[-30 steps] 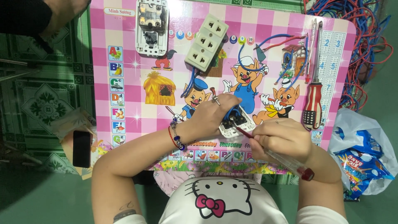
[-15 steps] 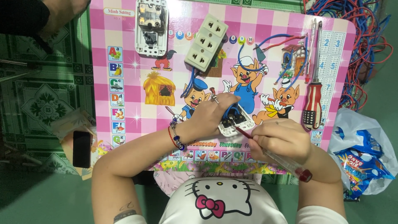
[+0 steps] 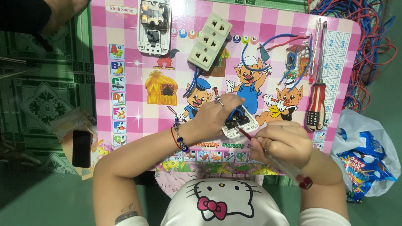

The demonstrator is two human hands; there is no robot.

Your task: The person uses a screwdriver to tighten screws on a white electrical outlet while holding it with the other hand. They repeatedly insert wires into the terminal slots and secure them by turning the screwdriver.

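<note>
My left hand (image 3: pixel 217 115), with a beaded bracelet on the wrist, presses down on a small white electrical switch unit (image 3: pixel 240 125) lying on the pink checked cartoon table (image 3: pixel 134 96). A blue wire (image 3: pixel 234 112) runs into the unit under my fingers. My right hand (image 3: pixel 282 144) grips a thin clear-handled screwdriver (image 3: pixel 289 169) with a red end cap; its tip sits in the unit's dark opening.
A white triple socket (image 3: pixel 210 41) and a white breaker box (image 3: pixel 154 27) lie at the table's far side. A red-and-black screwdriver (image 3: pixel 317 106) lies at the right, with loose blue and red wires (image 3: pixel 368 46) beyond. A plastic bag (image 3: pixel 366 155) and a black phone (image 3: pixel 81 148) flank me.
</note>
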